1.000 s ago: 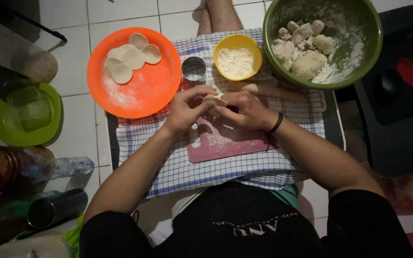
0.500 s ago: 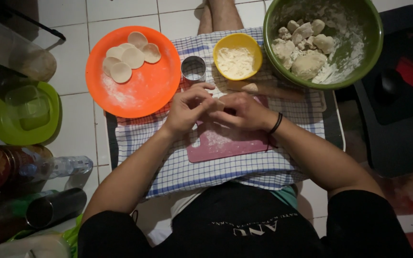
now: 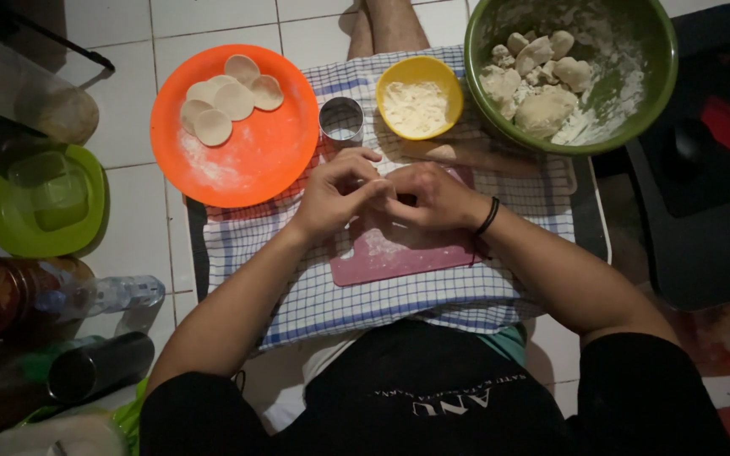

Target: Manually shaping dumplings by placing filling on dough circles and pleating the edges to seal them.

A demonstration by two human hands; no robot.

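The left hand [image 3: 337, 192] and right hand [image 3: 433, 196] meet over the pink cutting board [image 3: 399, 253]. Just beyond them stand a metal ring cutter [image 3: 341, 120], a yellow bowl [image 3: 420, 97] and a rolling pin [image 3: 466, 157]. The orange plate [image 3: 242, 160] blocks the left, the green bowl [image 3: 627, 101] the far right. Toward the body, board and checked cloth [image 3: 365, 308] lie bare.

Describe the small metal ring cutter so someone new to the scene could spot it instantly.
Start at the checked cloth. Along its far edge, between the orange plate and the yellow bowl, stands the metal ring cutter, just beyond the left hand. It is the only shiny, open-ended cylinder there.
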